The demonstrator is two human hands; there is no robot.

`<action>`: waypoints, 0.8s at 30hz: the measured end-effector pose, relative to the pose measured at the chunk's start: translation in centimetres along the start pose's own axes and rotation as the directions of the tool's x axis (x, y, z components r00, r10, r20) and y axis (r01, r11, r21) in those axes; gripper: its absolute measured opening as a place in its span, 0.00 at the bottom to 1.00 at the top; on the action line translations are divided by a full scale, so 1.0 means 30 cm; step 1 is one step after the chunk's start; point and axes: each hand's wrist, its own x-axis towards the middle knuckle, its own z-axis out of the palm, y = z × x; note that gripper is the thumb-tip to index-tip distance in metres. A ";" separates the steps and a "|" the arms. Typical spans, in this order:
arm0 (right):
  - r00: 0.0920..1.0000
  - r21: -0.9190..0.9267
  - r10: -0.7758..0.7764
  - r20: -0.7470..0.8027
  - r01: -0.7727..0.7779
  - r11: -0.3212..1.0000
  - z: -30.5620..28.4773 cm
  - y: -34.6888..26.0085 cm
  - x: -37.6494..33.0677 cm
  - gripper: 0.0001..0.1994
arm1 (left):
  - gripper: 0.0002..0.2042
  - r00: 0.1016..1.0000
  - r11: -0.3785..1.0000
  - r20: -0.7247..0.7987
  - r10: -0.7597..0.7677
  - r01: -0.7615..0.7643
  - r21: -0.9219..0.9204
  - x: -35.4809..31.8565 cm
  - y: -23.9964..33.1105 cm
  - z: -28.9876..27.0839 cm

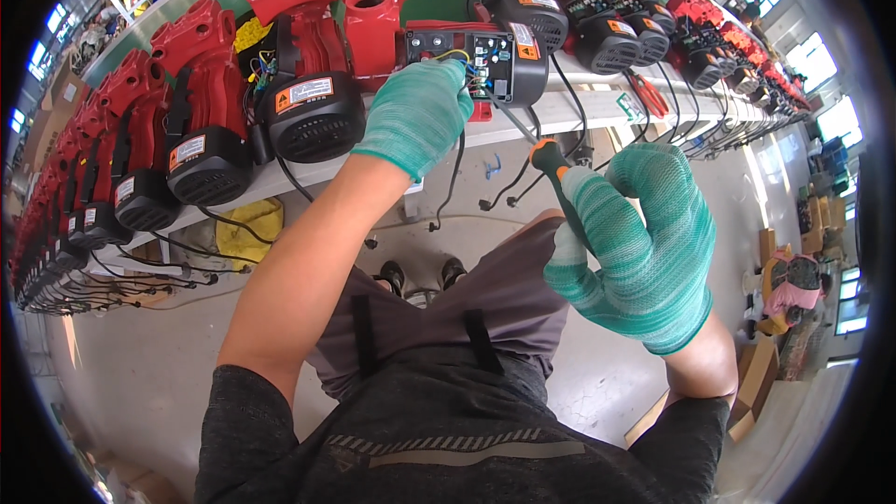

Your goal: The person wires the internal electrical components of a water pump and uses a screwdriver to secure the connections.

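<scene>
A red pump with a black motor end [529, 63] lies on the bench before me, its black control box [492, 54] uncovered and showing a circuit board and thin wires. My left hand [420, 119], in a green knit glove, rests at the box with its fingers curled in by the wires; what they pinch is hidden. A yellow-green wire [455, 53] loops above those fingers. My right hand [644, 238], gloved alike, is closed around the dark, orange-marked handle of a screwdriver [551, 168]. Its metal shaft slants up to the lower edge of the box.
Red pumps with black motors [313, 112] line the bench [597, 112] on both sides, several with open boxes. Black power cables [457, 189] hang off the front edge. Red-handled pliers [651, 96] lie to the right. A yellow bag [250, 231] sits below; another person [793, 285] is far right.
</scene>
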 end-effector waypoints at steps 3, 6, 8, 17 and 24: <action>0.997 -0.027 0.069 0.039 -0.068 0.997 0.003 -0.006 -0.021 0.20 | 0.07 0.999 0.999 0.003 0.039 -0.039 0.011 -0.003 -0.009 0.003; 0.986 -0.164 0.093 0.138 -0.069 0.984 -0.008 -0.007 -0.045 0.23 | 0.06 0.995 0.996 -0.041 0.090 -0.089 0.021 -0.010 -0.017 0.013; 0.991 -0.103 0.062 0.121 -0.049 0.993 -0.005 0.003 -0.034 0.22 | 0.06 0.993 0.994 -0.058 0.106 -0.104 0.028 -0.013 -0.020 0.024; 0.999 -0.089 0.033 0.028 -0.030 0.996 -0.001 -0.011 -0.004 0.21 | 0.06 0.995 0.995 -0.036 0.095 -0.096 -0.024 -0.009 -0.022 -0.003; 1.000 -0.070 -0.012 0.000 0.012 0.997 0.014 0.003 -0.007 0.20 | 0.07 0.996 0.998 -0.066 0.060 -0.061 -0.010 -0.005 -0.011 0.012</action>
